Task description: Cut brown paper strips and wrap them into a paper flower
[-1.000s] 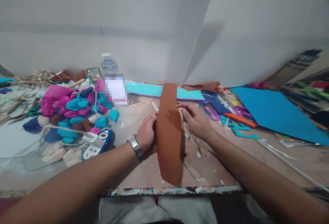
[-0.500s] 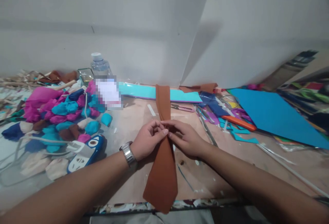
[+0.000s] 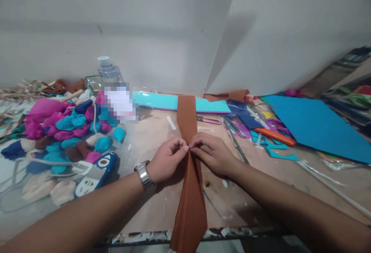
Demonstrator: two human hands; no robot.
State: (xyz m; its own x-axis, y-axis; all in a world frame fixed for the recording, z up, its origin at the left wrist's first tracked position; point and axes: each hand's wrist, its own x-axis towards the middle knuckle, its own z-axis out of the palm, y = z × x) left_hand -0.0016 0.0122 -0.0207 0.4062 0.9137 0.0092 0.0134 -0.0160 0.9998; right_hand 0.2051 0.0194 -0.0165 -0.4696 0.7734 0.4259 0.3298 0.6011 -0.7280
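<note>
The left hand (image 3: 168,159) and the right hand (image 3: 216,155) both grasp the brown strip (image 3: 191,206), each pinching it between thumb and fingertips, with the tips meeting at its gathered middle. The strip runs lengthwise over the middle of the surface (image 3: 150,214): its far part lies across the turquoise strip (image 3: 158,101) near the back edge, and its near end reaches past the front edge.

Small, even pinches seem best here—thumbs level, folds drawn in equally from both sides—so that the gather sits centred rather than skewed. One hand should keep its grip whenever the other shifts, since the material looks springy enough to open out. Pressing too hard could leave stray creases, and the overhanging end could drag the folds askew. The pink-handled tool (image 3: 210,120) and the orange knife (image 3: 275,137) lie right of the strip, best kept away from the folds.
</note>
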